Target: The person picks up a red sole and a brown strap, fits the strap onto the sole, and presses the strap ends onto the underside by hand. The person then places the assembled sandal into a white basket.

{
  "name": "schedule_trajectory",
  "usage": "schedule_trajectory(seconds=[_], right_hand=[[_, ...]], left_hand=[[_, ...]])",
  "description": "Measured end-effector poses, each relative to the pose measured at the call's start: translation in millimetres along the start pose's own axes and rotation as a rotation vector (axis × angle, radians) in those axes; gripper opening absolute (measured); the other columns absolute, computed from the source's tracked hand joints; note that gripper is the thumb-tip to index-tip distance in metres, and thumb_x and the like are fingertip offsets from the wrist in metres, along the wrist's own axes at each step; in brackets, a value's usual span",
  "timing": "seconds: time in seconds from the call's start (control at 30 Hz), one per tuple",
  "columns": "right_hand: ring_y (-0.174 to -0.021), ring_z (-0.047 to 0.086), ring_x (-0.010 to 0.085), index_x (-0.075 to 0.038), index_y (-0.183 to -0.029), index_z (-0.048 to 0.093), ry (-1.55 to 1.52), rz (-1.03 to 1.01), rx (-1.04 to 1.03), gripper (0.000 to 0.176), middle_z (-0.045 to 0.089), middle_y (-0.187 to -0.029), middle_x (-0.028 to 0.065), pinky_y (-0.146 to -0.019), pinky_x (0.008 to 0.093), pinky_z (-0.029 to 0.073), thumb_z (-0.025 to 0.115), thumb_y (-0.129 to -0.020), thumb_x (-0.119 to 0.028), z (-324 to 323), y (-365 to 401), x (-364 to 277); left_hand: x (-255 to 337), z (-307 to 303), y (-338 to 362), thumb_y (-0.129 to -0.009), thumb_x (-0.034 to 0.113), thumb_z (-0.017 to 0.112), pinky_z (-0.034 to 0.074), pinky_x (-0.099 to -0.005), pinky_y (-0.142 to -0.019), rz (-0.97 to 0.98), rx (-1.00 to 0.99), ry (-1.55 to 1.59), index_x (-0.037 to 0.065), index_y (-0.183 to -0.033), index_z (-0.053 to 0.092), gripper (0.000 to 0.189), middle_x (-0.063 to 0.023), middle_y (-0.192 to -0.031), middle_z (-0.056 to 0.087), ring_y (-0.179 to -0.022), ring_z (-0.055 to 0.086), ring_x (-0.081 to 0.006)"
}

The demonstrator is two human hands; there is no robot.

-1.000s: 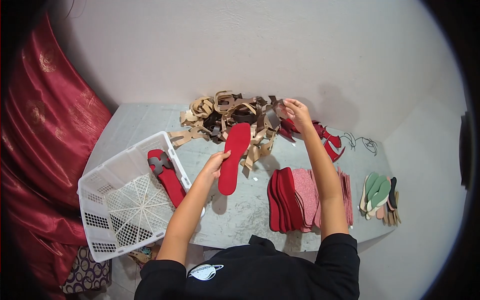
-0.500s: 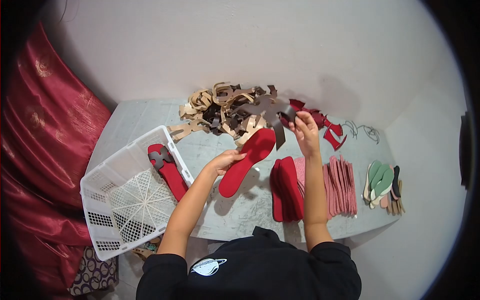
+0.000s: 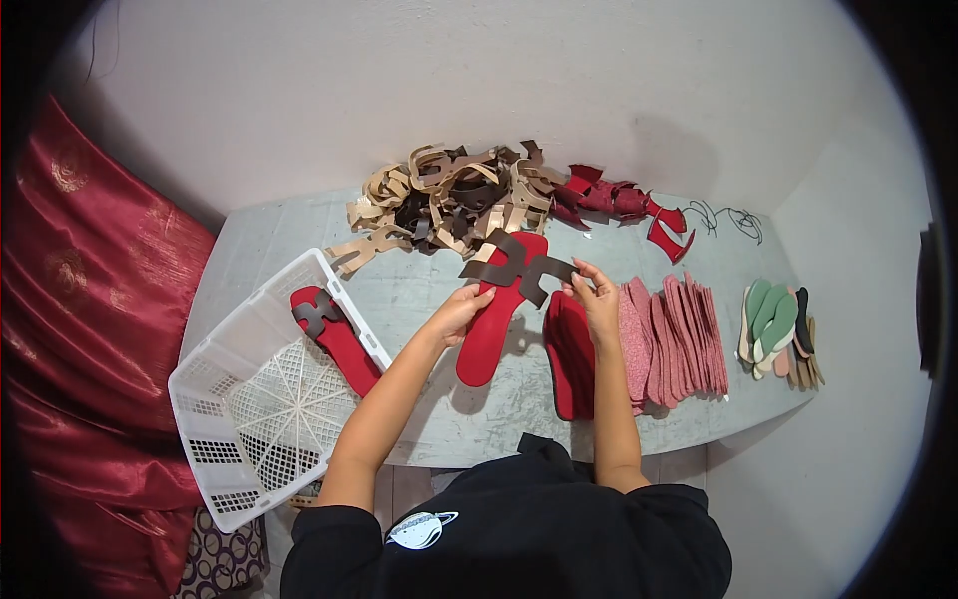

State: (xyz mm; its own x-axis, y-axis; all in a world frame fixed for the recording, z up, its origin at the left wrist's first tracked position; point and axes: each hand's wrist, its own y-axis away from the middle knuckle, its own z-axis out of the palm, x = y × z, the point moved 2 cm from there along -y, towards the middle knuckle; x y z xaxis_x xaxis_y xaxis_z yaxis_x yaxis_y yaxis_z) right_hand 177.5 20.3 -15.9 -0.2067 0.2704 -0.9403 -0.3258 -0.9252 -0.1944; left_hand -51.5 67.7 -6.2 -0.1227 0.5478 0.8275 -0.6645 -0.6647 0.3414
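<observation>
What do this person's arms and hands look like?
Both the left hand and right hand are bare, without gloves. The forearms are uncovered, with no watch or bracelet showing. Short black sleeves belong to a black top bearing a white ringed-planet print.

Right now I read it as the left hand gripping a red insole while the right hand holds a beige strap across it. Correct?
Not quite: the strap is dark brown, not beige, as the head view shows. The left hand does grip the red insole, and the right hand holds the strap across it.
</observation>
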Motion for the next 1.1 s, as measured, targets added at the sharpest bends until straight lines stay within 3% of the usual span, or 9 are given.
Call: schedule_trajectory(seconds=[0.67,0.87,1.1], right_hand=[[-0.075,0.062,0.0111,0.002,-0.111,0.057,0.099,0.012,-0.023,0.026,0.063,-0.095,0.0082,-0.067,0.0203,0.050,0.056,-0.087,-0.007,-6.3,8.1,8.1],[-0.075,0.061,0.0092,0.002,-0.111,0.057,0.134,0.020,-0.042,0.026,0.063,-0.096,0.0074,-0.064,0.0190,0.048,0.056,-0.087,-0.007,-3.2,8.4,8.6],[-0.074,0.061,0.0082,0.001,-0.112,0.057,0.158,0.024,-0.076,0.027,0.063,-0.092,0.0061,-0.061,0.0174,0.046,0.056,-0.087,-0.007,-3.3,8.7,6.7]], left_hand=[[-1.4,3.4,4.4,-0.094,0.037,0.044,0.050,-0.0268,-0.073,0.010,-0.030,-0.203,0.002,-0.108,0.053,0.039,-0.0096,-0.096,0.063,-0.083,0.062,-0.0138],[-1.8,3.3,5.1,-0.092,0.041,0.045,0.051,-0.0264,-0.071,-0.015,-0.060,-0.202,0.000,-0.099,0.058,0.044,-0.0104,-0.089,0.065,-0.078,0.063,-0.0144],[-5.8,-3.8,-1.8,-0.091,0.040,0.050,0.051,-0.0256,-0.063,-0.022,0.062,-0.092,0.000,-0.095,0.060,0.041,-0.0096,-0.084,0.065,-0.070,0.063,-0.0135]])
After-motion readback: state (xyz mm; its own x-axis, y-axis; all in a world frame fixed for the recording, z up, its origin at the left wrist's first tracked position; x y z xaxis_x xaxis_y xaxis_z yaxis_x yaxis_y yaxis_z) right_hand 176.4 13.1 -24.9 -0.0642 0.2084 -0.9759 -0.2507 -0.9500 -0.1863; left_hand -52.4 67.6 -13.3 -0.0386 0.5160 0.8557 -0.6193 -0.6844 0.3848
